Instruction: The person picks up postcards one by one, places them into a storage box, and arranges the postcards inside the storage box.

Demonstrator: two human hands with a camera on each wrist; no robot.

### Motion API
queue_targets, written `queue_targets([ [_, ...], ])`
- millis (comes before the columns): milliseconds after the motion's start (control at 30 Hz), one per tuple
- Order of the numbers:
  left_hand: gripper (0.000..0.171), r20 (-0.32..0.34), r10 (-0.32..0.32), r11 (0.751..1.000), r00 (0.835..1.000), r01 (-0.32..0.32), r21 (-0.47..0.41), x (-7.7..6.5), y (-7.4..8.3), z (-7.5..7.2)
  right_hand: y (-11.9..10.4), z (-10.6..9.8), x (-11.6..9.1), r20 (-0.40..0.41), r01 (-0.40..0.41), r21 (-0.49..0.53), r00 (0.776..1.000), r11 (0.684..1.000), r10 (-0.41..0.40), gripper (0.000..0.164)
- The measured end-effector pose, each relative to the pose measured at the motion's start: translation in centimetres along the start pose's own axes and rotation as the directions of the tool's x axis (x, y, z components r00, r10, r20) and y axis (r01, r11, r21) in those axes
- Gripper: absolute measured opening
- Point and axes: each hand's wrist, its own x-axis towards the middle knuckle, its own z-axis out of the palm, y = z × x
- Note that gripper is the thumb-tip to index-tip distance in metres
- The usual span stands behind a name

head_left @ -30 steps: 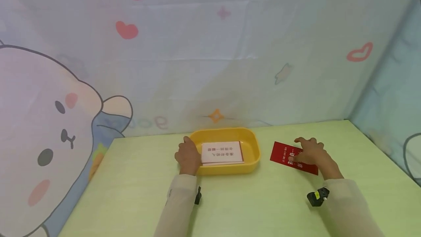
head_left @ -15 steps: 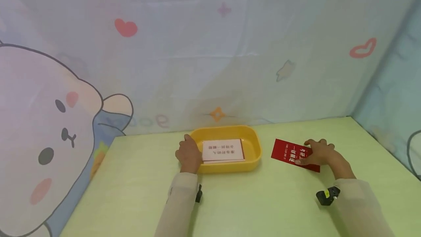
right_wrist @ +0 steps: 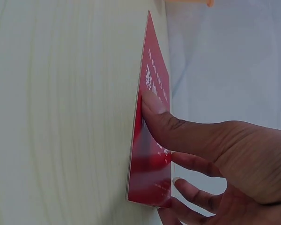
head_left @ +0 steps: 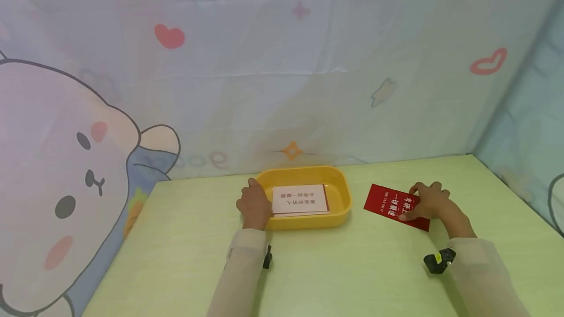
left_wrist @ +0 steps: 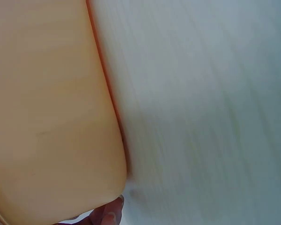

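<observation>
My left hand [head_left: 255, 206] grips the left end of a shallow yellow tray [head_left: 308, 222]. In the left wrist view the tray's wall [left_wrist: 51, 108] fills the left side, and a few fingertips show at its lower end. Inside the tray lie white cards [head_left: 301, 200] with dark lettering and a red edge. To the right, my right hand [head_left: 435, 205] holds a red card [head_left: 380, 200] with white writing. The right wrist view shows the thumb on the card's face [right_wrist: 150, 180] and the other fingers at its far edge. Whether the card touches the table cannot be told.
Pale green table [head_left: 335, 273] under both hands. Behind it hangs a printed cloth [head_left: 264, 62] with hearts and a cartoon animal at left. A thin dark cable [head_left: 552, 204] curves at the right edge. Black wrist cameras [head_left: 438, 261] sit on both sleeves.
My right hand has shifted slightly right along the red card, and its thumb and fingers have settled at the card's edges. The left hand has stayed on the tray.
</observation>
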Motion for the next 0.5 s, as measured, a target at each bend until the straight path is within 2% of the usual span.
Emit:
queue_targets([
  [100,0.070,-0.015,0.005,1.000,1.000,-0.005,-0.007,-0.08,0.00,-0.10,-0.03,-0.04,0.08,-0.022,-0.001,0.019,1.000,1.000,0.001,0.085],
  [267,0.066,0.007,0.000,1.000,1.000,0.000,-0.007,0.14,-0.01,0.00,0.05,-0.04,0.12,-0.051,-0.003,0.036,0.999,0.999,0.004,0.086],
  [500,0.065,0.016,-0.007,1.000,1.000,0.007,0.009,0.17,0.00,0.10,0.61,0.05,0.18,-0.024,0.033,0.099,0.999,0.994,-0.031,0.087],
])
